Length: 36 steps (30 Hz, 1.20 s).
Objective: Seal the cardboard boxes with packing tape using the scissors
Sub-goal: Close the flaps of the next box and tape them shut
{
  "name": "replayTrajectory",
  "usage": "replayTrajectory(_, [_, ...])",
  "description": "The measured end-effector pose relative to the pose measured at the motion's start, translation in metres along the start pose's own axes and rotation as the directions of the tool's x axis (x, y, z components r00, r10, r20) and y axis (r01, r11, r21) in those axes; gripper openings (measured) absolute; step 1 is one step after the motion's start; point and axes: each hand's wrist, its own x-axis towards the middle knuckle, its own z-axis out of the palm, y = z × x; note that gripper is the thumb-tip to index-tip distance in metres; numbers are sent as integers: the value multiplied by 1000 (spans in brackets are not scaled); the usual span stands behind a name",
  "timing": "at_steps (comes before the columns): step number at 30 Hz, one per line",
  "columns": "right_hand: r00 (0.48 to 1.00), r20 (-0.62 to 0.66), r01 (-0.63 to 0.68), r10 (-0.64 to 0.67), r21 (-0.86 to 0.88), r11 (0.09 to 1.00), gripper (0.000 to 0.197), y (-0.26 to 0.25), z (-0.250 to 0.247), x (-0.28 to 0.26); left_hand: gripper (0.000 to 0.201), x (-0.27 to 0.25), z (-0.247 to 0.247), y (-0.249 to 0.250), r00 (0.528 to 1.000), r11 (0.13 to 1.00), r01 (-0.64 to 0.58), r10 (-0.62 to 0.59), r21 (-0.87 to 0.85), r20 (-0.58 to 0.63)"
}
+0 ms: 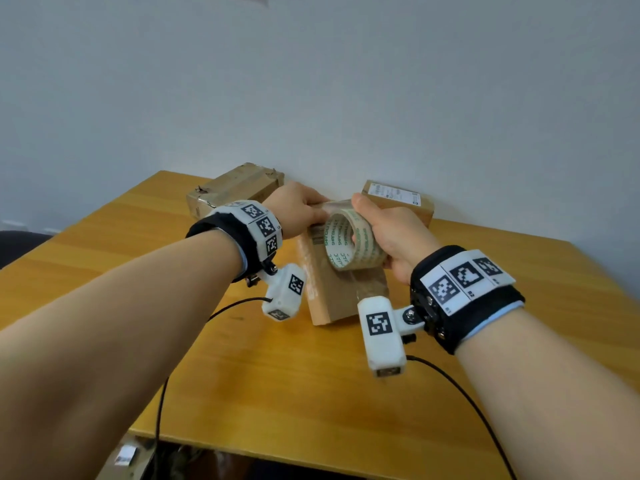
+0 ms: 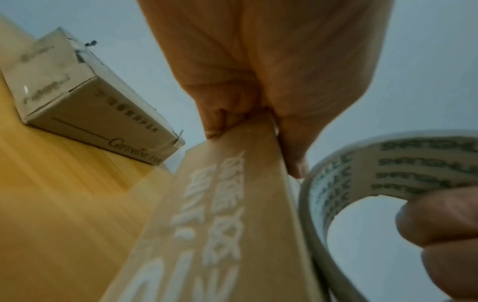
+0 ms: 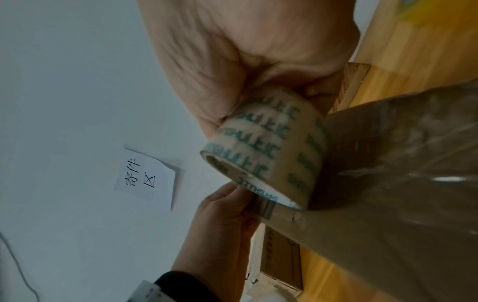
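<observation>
A flat cardboard box (image 1: 341, 296) stands tilted on the table, its upper end raised. My left hand (image 1: 298, 209) pinches that upper edge between thumb and fingers; the left wrist view shows the pinch (image 2: 258, 98) above white printed characters on the box (image 2: 232, 224). My right hand (image 1: 391, 233) grips a clear tape roll with green print (image 1: 349, 244), holding it against the box's upper face beside the left hand. A short stretch of tape runs from the roll (image 3: 266, 155) to the left hand's fingers (image 3: 222, 204). No scissors are visible.
Two more cardboard boxes lie against the wall: a worn one at the back left (image 1: 239, 192) and one with a white label at the back right (image 1: 398, 202). The wooden table (image 1: 277, 393) ends near me. Wrist camera cables (image 1: 467, 386) hang below. A paper note (image 3: 145, 175) is on the wall.
</observation>
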Motion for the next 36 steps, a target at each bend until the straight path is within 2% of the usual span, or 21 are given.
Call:
replayTrajectory(5, [987, 148, 22, -55, 212, 977, 34, 13, -1, -1, 21, 5, 1, -21, 999, 999, 32, -31, 38, -20])
replayTrajectory(8, [983, 171, 31, -67, 204, 978, 35, 23, 3, 2, 20, 4, 9, -32, 998, 986, 64, -66, 151, 5])
replayTrajectory(11, [986, 162, 1, -30, 176, 984, 33, 28, 11, 6, 27, 1, 21, -41, 989, 949, 93, -124, 303, 85])
replayTrajectory(13, [988, 151, -5, -23, 181, 983, 34, 30, 14, 8, 32, -2, 24, -45, 986, 939, 82, -125, 334, 109])
replayTrajectory(16, [987, 158, -1, -25, 166, 986, 32, 31, 14, 8, 32, -6, 21, -47, 982, 963, 53, -98, 266, 160])
replayTrajectory(19, [985, 167, 14, -35, 122, 992, 27, 28, 12, 7, 42, -13, 19, -49, 958, 995, 100, -92, -16, 270])
replayTrajectory(21, [986, 161, 19, -35, 101, 995, 25, 26, 11, 7, 49, -16, 18, -53, 945, 990, 129, -103, -63, 311])
replayTrajectory(24, [994, 79, 80, -79, -9, 997, 29, 25, 11, 7, 49, -19, 17, -50, 931, 989, 141, -149, 48, 333])
replayTrajectory(26, [986, -66, 148, -156, -114, 982, 34, 23, 10, 2, 48, -24, 16, -43, 931, 984, 123, -159, 128, 330])
replayTrajectory(28, [951, -186, 205, -245, -210, 956, 38, 17, 7, -9, 47, -29, 17, -37, 934, 977, 119, -170, 176, 313])
replayTrajectory(29, [950, -166, 220, -266, -254, 942, 39, 14, 5, -14, 46, -31, 18, -34, 933, 972, 121, -180, 201, 310])
replayTrajectory(30, [965, -94, 208, -244, -289, 934, 39, 12, 5, -20, 46, -34, 19, -32, 932, 967, 122, -190, 225, 309])
replayTrajectory(32, [994, 76, 95, -72, -364, 927, 37, 8, 9, -32, 44, -39, 22, -26, 932, 957, 127, -206, 261, 300])
replayTrajectory(34, [981, 175, 2, 85, -445, 895, 32, 8, 13, -40, 41, -44, 24, -22, 933, 950, 142, -222, 278, 283])
replayTrajectory(36, [978, 198, 42, 63, -485, 873, 29, 12, 14, -41, 40, -53, 26, -17, 938, 944, 145, -227, 297, 260])
